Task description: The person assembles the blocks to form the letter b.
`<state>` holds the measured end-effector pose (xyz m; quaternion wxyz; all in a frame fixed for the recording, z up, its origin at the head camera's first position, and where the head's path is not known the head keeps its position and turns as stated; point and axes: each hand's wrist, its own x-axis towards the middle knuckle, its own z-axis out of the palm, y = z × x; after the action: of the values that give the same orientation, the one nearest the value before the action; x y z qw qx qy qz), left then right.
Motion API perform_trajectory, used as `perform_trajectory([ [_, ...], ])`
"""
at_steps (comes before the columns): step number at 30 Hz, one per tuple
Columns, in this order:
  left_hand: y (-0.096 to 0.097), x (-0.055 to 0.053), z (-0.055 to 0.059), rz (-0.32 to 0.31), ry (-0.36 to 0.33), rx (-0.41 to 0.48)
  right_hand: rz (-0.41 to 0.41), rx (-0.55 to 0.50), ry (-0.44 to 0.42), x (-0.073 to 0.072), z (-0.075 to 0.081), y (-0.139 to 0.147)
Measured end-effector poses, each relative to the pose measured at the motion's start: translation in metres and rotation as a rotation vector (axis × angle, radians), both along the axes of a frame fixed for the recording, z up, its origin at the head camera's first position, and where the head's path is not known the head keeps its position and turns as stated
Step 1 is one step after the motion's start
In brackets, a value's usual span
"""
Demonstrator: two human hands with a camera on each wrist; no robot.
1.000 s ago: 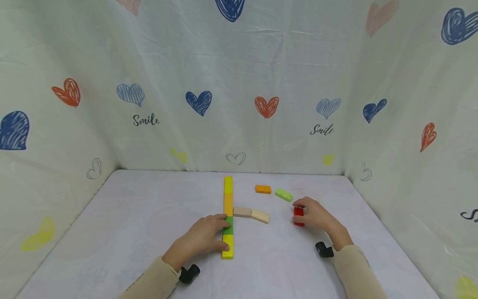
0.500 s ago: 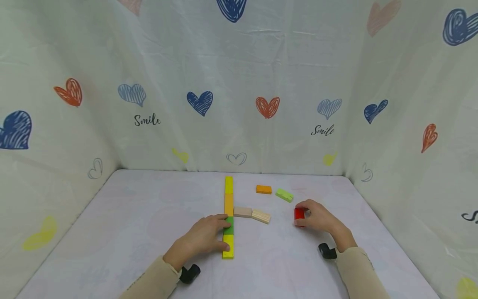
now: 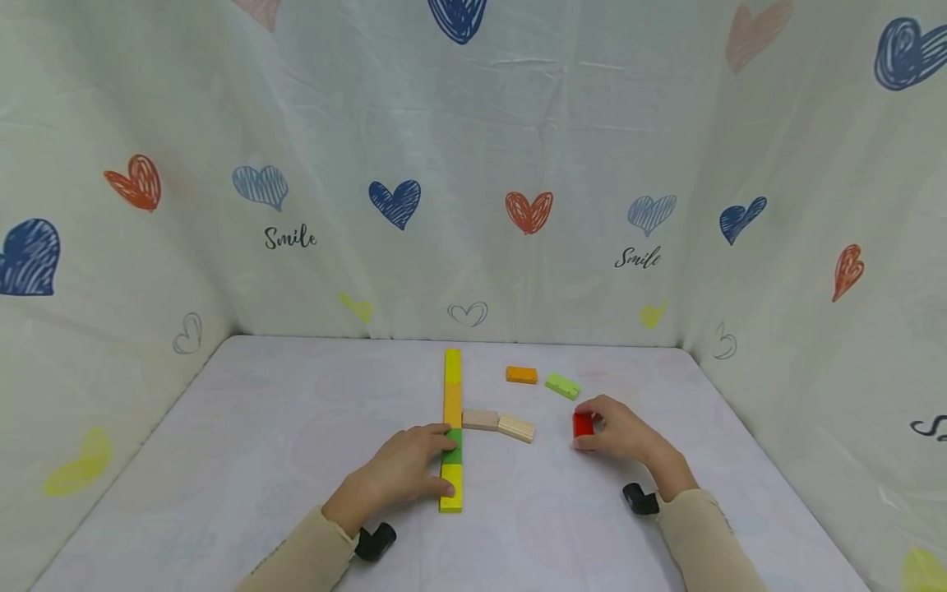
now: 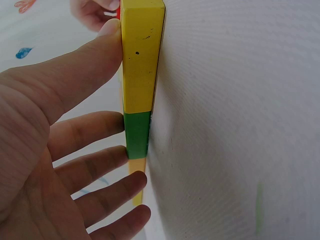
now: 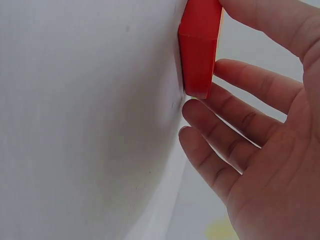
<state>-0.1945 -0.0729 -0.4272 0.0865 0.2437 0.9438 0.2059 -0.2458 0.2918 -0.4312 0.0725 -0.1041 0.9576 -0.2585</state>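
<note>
Looking down from the head cam, the left hand (image 3: 403,464) is pretty open, resting against a row of blocks (image 3: 452,407) just below center, not wrapped around it. Right of center, the right hand (image 3: 625,429) pinches a red block (image 3: 583,424). Two wood blocks (image 3: 481,420) sit between, with an orange block (image 3: 521,375) and light green block (image 3: 562,386) above. Left wrist view: thumb's touching the yellow block (image 4: 137,60) at top center, fingers fairly straight. Right wrist view: red block's up top, lower fingers loosely spread.
</note>
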Motion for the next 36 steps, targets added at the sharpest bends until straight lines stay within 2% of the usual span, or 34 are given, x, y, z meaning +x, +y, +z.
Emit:
perform_trajectory([
  [18, 0.0, -0.001, -0.001, -0.004, 0.001, -0.001, 0.055, 0.023, 0.009, 0.004, -0.001, -0.025],
  [26, 0.0, -0.001, -0.002, -0.002, -0.004, -0.001, 0.019, 0.05, -0.015, 0.008, 0.001, -0.022],
  [36, 0.001, -0.001, -0.002, 0.012, -0.015, -0.003, 0.085, 0.01, -0.031, 0.009, 0.002, -0.025],
])
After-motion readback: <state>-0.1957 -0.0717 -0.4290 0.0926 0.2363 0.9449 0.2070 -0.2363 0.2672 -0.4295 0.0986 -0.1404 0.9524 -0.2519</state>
